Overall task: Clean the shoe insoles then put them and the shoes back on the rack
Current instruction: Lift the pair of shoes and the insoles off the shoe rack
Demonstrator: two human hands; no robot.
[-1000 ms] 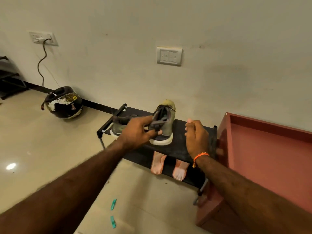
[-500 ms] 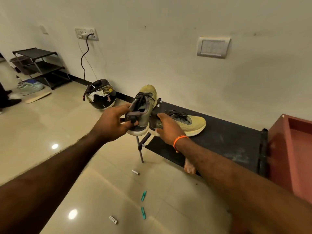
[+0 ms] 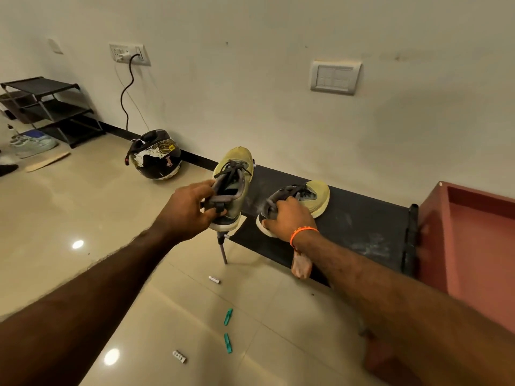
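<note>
My left hand (image 3: 186, 211) pinches one olive-green laced sneaker (image 3: 232, 188) by its heel, my right hand (image 3: 287, 218) grips its mate (image 3: 303, 200) on the black metal rack (image 3: 362, 229), so both lift together.

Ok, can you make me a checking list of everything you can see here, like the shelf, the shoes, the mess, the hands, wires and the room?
Surface: black shoe rack, top dusty.
Job's things: left shoe in the air, toe up; right shoe lying on the rack top; insoles not clearly seen.
Clutter: two green clips and small white bits on the floor.
Grippers: left hand grips the left shoe's heel; right hand grips the right shoe's heel.
Cables: black cord plugged into the wall socket.
Surroundings: helmet, second rack, red cabinet.
</note>
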